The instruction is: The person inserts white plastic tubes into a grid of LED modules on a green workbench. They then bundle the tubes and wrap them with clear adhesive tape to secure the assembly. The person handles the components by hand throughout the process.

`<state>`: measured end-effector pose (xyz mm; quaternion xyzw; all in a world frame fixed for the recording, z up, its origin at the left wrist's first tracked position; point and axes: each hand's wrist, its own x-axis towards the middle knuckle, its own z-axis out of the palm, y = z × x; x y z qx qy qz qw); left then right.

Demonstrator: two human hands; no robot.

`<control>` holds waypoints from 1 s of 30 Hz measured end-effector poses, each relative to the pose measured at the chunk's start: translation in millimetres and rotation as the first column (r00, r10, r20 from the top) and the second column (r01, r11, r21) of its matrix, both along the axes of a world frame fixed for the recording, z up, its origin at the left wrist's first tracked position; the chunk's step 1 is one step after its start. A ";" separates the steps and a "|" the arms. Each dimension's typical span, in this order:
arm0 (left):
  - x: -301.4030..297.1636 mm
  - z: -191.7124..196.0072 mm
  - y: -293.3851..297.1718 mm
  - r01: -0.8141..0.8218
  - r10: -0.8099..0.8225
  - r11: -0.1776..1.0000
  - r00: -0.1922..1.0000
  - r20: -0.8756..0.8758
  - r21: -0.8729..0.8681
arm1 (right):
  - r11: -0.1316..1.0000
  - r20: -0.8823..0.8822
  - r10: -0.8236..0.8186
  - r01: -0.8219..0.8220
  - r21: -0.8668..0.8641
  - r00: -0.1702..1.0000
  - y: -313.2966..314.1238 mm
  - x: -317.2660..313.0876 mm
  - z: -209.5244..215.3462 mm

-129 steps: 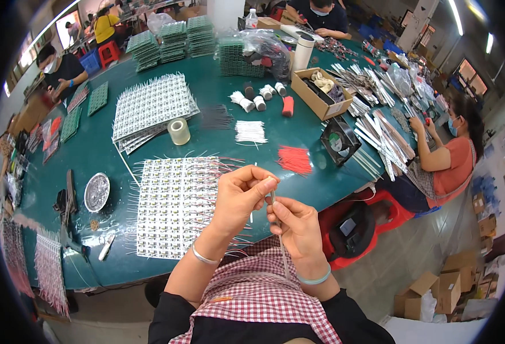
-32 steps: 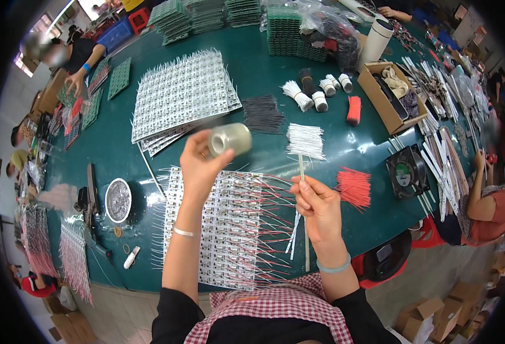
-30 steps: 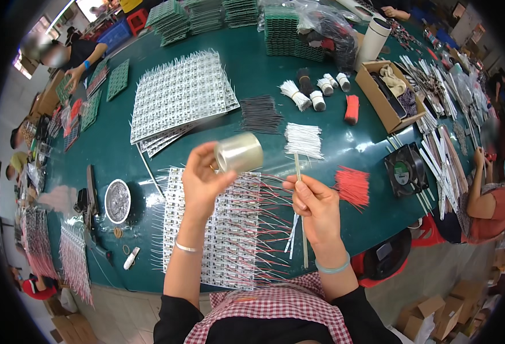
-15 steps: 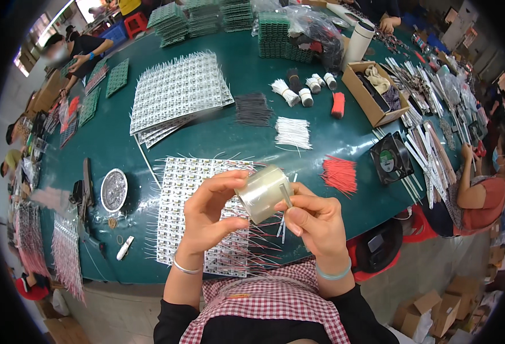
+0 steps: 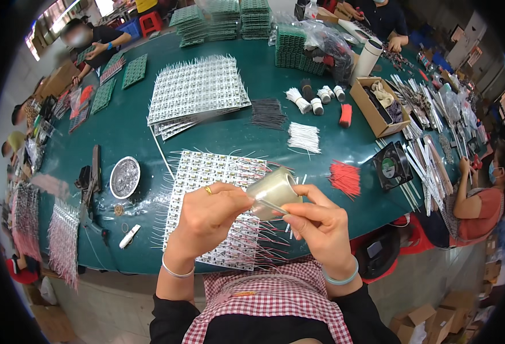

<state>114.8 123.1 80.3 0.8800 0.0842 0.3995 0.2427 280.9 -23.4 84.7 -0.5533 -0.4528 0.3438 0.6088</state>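
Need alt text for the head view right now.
The left hand and right hand hold a clear tape roll and a thin strip over a white wired panel on a green table. White wires and red wires lie farther right.

This was an electronics workshop. Across a large green table (image 5: 123, 123) lay white circuit boards (image 5: 198, 92) bristling with wires, stacks of green boards (image 5: 186, 24), and heaps of cut white wires (image 5: 304, 138), red wires (image 5: 344, 178) and black wires (image 5: 268, 113), with a small fan (image 5: 391, 168) and an open carton (image 5: 394, 127) of oddments nearby. Co-workers (image 5: 477, 209) were at its edges, and a red stool (image 5: 151, 22) and cardboard boxes (image 5: 457, 304) stood on the floor (image 5: 120, 307).
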 end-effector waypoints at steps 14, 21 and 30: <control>-0.1 -7.6 -17.0 -0.047 0.041 0.995 0.997 -0.072 -0.093 | 0.999 -0.175 -0.013 0.007 -0.036 0.984 -3.8 -6.6 -8.9; -0.4 -37.6 -18.1 0.019 -0.033 0.993 0.992 -0.118 -0.116 | 0.983 -0.366 -0.013 -0.055 -0.174 0.930 -2.0 6.0 -44.0; 5.4 -92.1 -20.7 -0.039 0.026 0.999 0.873 -0.486 -0.016 | 0.905 -0.496 -0.087 -0.139 -0.402 0.864 2.6 9.2 -95.9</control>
